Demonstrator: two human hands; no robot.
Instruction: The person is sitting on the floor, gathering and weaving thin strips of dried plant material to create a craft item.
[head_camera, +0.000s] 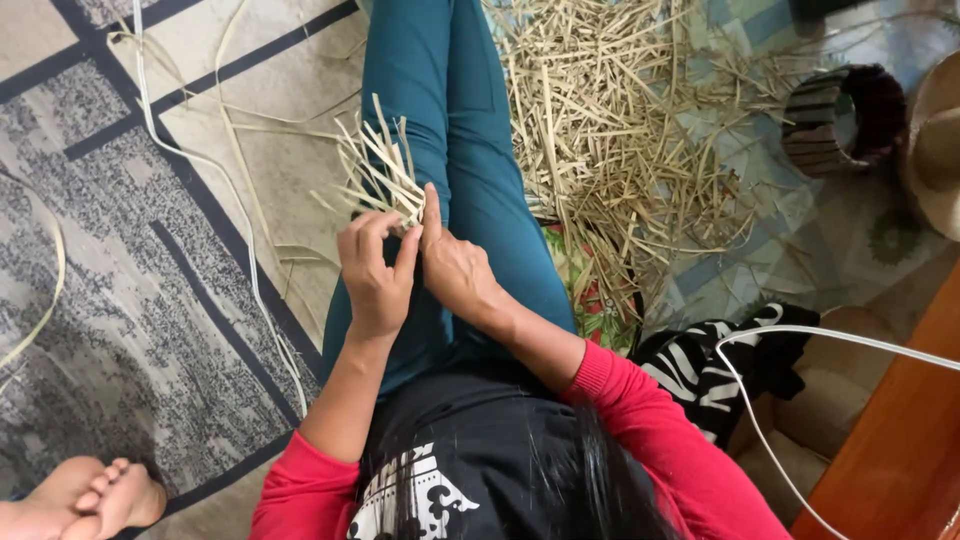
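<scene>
A fanned bundle of pale straw strips (380, 170) is pinched over the teal-clad lap by the left hand (375, 270) and right hand (452, 262), both closed; crossings are best kept pressed tight.

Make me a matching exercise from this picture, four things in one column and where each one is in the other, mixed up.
1. woven strip bundle
2. heap of cut strips
3. dark round basket
4. striped black-and-white cloth

A. far right on the floor
B. pinched between left hand and right hand
C. by the person's right elbow
D. spread right of the teal legs

Pairs: 1-B, 2-D, 3-A, 4-C
</scene>
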